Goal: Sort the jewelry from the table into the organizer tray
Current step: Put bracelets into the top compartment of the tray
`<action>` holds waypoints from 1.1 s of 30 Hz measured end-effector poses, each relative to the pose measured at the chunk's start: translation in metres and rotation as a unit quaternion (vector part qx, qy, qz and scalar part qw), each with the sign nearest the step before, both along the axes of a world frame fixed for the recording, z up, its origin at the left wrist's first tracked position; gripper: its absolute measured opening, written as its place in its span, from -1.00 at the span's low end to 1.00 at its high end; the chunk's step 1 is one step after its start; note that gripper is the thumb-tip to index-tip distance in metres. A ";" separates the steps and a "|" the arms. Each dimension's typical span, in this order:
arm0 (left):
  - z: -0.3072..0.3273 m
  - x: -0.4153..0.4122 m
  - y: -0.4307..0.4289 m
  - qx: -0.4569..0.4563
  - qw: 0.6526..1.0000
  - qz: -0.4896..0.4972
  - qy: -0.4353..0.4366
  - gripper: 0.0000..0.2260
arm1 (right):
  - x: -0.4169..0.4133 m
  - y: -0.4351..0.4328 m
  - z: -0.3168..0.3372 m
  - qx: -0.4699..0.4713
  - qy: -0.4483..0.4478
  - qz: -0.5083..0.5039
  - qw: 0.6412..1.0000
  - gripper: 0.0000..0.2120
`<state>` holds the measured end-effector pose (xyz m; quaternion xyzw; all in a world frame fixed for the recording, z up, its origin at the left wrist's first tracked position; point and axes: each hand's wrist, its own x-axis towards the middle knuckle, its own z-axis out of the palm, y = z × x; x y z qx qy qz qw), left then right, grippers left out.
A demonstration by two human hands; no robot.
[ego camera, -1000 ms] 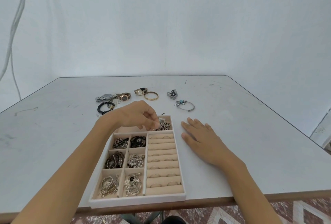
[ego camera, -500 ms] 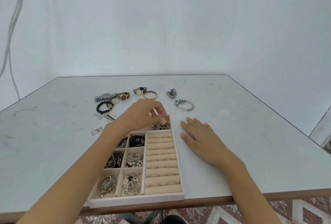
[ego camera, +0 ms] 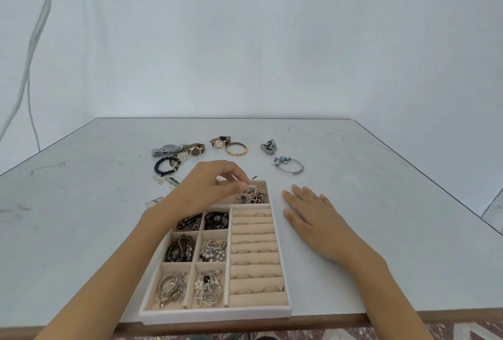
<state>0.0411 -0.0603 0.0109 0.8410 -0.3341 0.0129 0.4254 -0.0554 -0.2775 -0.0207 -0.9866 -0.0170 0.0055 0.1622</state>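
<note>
The beige organizer tray (ego camera: 215,315) sits at the table's near edge. Its left compartments hold tangled jewelry and its right column holds rings in slots. My left hand (ego camera: 209,187) hovers over the tray's far compartment, where a pile of small metal pieces (ego camera: 253,195) lies. Its fingertips are pinched on a small pale piece (ego camera: 250,184). My right hand (ego camera: 313,220) lies flat on the table just right of the tray, fingers spread. Beyond the tray lie a black bead bracelet (ego camera: 166,167), a gold bangle (ego camera: 236,148) and a charm bracelet (ego camera: 288,165).
Also on the table are a silver watch (ego camera: 166,149), a rose-gold watch (ego camera: 196,150), a gold watch with a black strap (ego camera: 220,143) and a folded silver band (ego camera: 269,146). Small flat pieces (ego camera: 166,180) lie left of my left hand. A white wall stands behind.
My left hand has lifted from the tray's far compartment and now pinches a small pale piece above it. My right hand has stayed flat.
</note>
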 end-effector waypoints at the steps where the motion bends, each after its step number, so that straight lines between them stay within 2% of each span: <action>1: -0.001 0.001 0.005 -0.015 1.000 0.008 -0.005 -0.96 | 0.000 0.000 0.001 0.000 0.004 0.002 1.000 -0.53; 5: -0.007 0.018 0.026 -0.073 0.991 0.106 -0.025 -0.94 | 0.004 -0.001 0.016 -0.016 0.020 0.009 1.000 -0.52; 8: -0.009 0.035 0.035 -0.096 0.983 0.158 -0.008 -0.95 | 0.019 -0.010 0.034 0.007 0.043 -0.008 0.999 -0.57; 10: -0.009 0.046 0.036 -0.090 0.982 0.164 0.007 -0.95 | 0.038 -0.015 0.044 0.064 0.020 -0.033 0.997 -0.67; 12: -0.009 0.056 0.031 -0.079 0.984 0.160 0.019 -0.95 | 0.059 -0.016 0.048 0.100 -0.031 -0.074 0.992 -0.68; 15: -0.010 0.072 0.022 -0.048 0.986 0.160 0.021 -0.91 | 0.090 -0.010 0.049 0.062 -0.079 -0.135 0.986 -0.45; 18: -0.013 0.087 0.010 0.046 0.985 0.163 -0.013 -0.89 | 0.114 -0.003 0.043 -0.013 -0.052 -0.179 0.982 -0.23; 20: -0.015 0.094 -0.002 0.115 0.981 0.150 -0.036 -0.87 | 0.125 -0.002 0.035 -0.033 -0.020 -0.205 0.978 -0.17; 22: -0.015 0.101 -0.015 0.202 0.966 0.145 -0.074 -0.74 | 0.131 -0.002 0.029 -0.041 -0.011 -0.215 0.976 -0.20; 24: -0.014 0.106 -0.025 0.295 0.936 0.152 -0.121 -0.63 | 0.134 -0.001 0.026 -0.052 -0.023 -0.204 0.977 -0.28; 27: -0.016 0.116 -0.035 0.373 0.901 0.146 -0.170 -0.65 | 0.135 -0.002 0.027 -0.039 -0.025 -0.178 0.983 -0.44; 30: -0.019 0.120 -0.037 0.370 0.898 0.155 -0.180 -0.72 | 0.136 -0.005 0.029 0.011 -0.030 -0.169 0.985 -0.65; 33: -0.016 0.120 -0.037 0.329 0.915 0.166 -0.166 -0.83 | 0.136 -0.005 0.029 0.047 -0.034 -0.162 0.985 -0.64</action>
